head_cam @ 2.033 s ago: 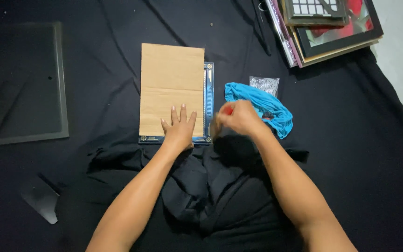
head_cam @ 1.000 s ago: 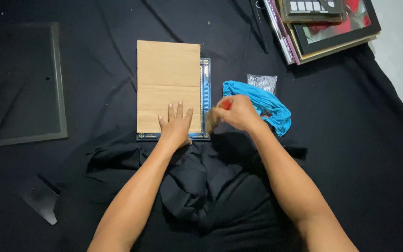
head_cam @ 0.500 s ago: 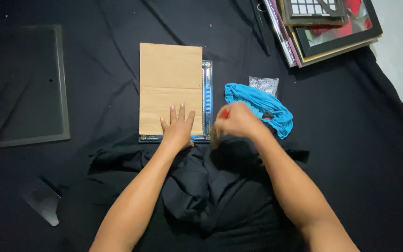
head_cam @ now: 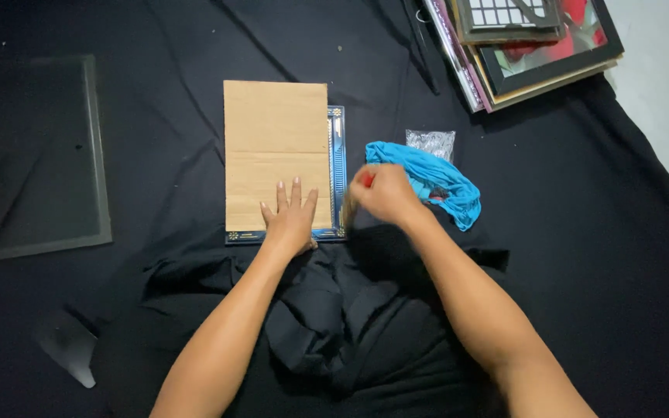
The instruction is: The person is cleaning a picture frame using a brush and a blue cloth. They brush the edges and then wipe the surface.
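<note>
Since the earlier frames, little has shifted: the left hand (head_cam: 292, 220) stays flat on the board, and the right hand (head_cam: 381, 195) stays at the frame's right edge, its small movements blurring it.

Nearest the wearer, a crumpled black garment (head_cam: 311, 310) lies on the black cloth (head_cam: 598, 294) that covers the work surface. A small grey shard-like piece (head_cam: 67, 344) lies at lower left.

Left hand: open, fingers spread, palm pressing the lower end of the brown backing board (head_cam: 276, 155). Right hand: fingers curled closed round a small tool with a red part (head_cam: 366, 179); its kind cannot be told.

The backing board lies in a blue picture frame (head_cam: 337, 170), of which only the right rail and bottom rail show. The board is plain, flat and rectangular, with a crease across its middle. It is judged light, fairly stiff, and liable to bend at the crease; take hold at the edges.

Just beyond the right hand lie a blue cloth (head_cam: 435, 178) and a small clear bag (head_cam: 430, 142). A glass pane (head_cam: 94, 155) lies well apart at left. Stacked frames (head_cam: 536, 46) lie at the far right.
</note>
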